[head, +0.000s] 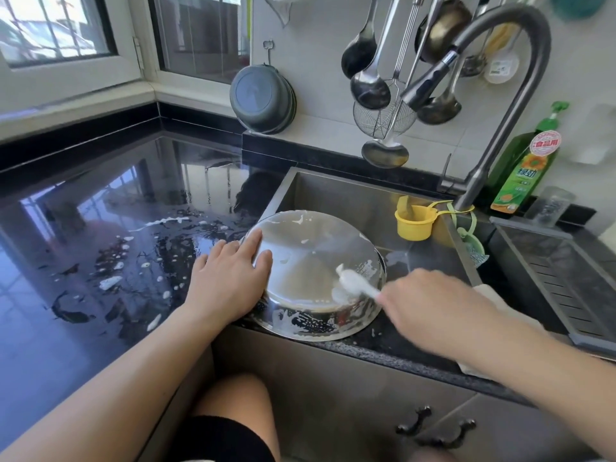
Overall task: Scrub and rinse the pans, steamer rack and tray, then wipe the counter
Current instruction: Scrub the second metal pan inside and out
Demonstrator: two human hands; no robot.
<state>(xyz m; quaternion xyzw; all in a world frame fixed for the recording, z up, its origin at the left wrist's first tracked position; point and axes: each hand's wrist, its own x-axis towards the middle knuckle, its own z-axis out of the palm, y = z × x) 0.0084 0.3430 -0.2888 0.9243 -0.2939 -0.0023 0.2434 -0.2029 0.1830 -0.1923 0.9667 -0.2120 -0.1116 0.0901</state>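
A round steel pan lies upside down and tilted on the front left corner of the sink, its soapy rim on the counter edge. My left hand rests against the pan's left side, fingers straight. My right hand grips a sudsy white scrubber that touches the pan's lower right bottom; the hand is blurred.
The black counter on the left is wet with foam flecks. A grey faucet arches over the sink, with a yellow cup hung on the divider. Green dish soap stands behind. A dark drain tray sits to the right. Ladles and a pot hang on the wall.
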